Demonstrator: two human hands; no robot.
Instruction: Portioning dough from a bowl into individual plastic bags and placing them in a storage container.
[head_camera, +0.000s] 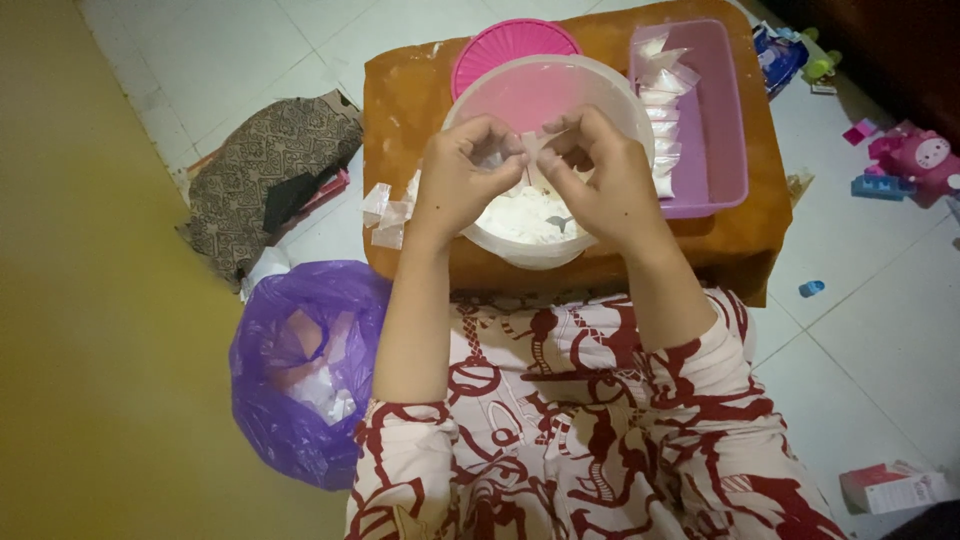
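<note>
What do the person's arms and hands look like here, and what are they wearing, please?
Both the left hand and the right hand are bare: no gloves, and no rings or watch that I can make out. The forearms are uncovered too. The sleeves are pushed up towards the elbows, in cream cloth printed with dark red swirling figures.

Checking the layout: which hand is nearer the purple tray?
Right. The right hand is just beside the purple tray; the left hand is farther, across the bowl.

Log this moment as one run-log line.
left hand + right hand: pinch small clear bag | over bowl of white powder | filled bags in pink tray
</note>
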